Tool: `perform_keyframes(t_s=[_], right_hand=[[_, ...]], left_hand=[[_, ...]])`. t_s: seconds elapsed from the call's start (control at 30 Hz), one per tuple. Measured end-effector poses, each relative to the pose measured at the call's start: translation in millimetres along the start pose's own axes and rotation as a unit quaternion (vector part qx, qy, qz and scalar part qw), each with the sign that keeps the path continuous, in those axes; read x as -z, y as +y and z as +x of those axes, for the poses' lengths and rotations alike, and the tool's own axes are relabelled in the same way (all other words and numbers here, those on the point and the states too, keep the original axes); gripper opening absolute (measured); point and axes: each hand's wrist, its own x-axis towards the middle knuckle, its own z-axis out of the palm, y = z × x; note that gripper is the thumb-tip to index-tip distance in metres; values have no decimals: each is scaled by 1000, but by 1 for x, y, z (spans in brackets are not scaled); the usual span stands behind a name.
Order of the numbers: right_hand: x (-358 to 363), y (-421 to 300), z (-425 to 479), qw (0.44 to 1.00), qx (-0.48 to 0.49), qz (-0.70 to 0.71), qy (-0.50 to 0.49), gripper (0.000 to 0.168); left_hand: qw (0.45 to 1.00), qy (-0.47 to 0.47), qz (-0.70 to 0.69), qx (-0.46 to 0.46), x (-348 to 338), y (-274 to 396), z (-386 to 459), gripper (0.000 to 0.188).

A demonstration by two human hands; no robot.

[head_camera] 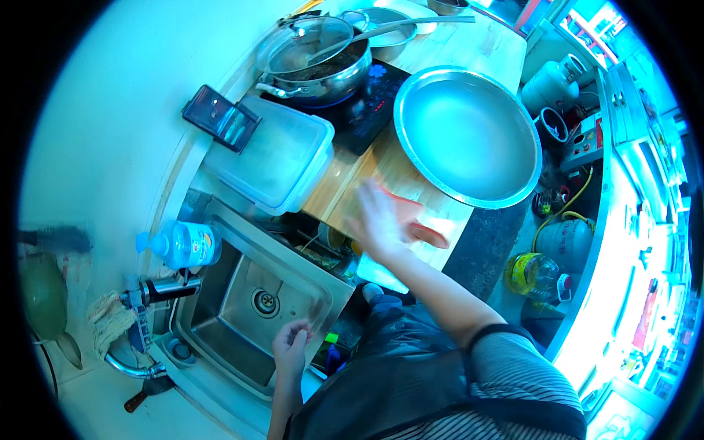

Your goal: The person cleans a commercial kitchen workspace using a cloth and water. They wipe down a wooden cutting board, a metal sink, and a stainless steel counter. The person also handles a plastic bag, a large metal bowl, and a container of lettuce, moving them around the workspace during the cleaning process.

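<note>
Over the wooden worktop (352, 187), my right hand (379, 223) is stretched out flat and blurred, its fingers extended. Beside it lies a reddish flat object (426, 234), too smeared to name; whether the hand touches it I cannot tell. My left hand (291, 344) hangs above the near rim of the stainless steel sink (264, 269). Its fingers are loosely curled, and nothing shows in them. A wide metal basin (467, 137) with what looks like liquid sits beyond my right hand.
A lidded pot (324, 71) stands on an induction cooker (374, 104). A phone on a stand (223, 118) rests on a plastic box (275, 148). By the sink are a pump bottle (192, 245) and a faucet (170, 289). Gas cylinders (553, 85) and an oil bottle (528, 275) stand at right.
</note>
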Motion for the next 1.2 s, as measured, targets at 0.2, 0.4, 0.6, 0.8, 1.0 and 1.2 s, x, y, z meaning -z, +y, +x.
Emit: perform_keyframes(t_s=[0.2,0.4,0.6,0.8,1.0,1.2], right_hand=[[-74,2,15,983,10,-96,-159,59],[8,51,-78,970,-57,-178,-152,59],[88,185,-91,928,-371,-7,-32,42],[198,192,-154,895,-442,43,-35,39],[214,36,-55,862,-260,377,-217,32],[186,-20,-17,885,-97,371,-263,47]], left_hand=[[996,27,54,60,16,-17,-25,19],[995,4,61,78,4,-18,-24,19],[999,-43,-5,0,-24,12,4,19],[995,-99,-1,0,-19,0,15,22],[941,-328,-76,32,-105,61,25,43],[804,-403,-408,156,-193,75,51,41]])
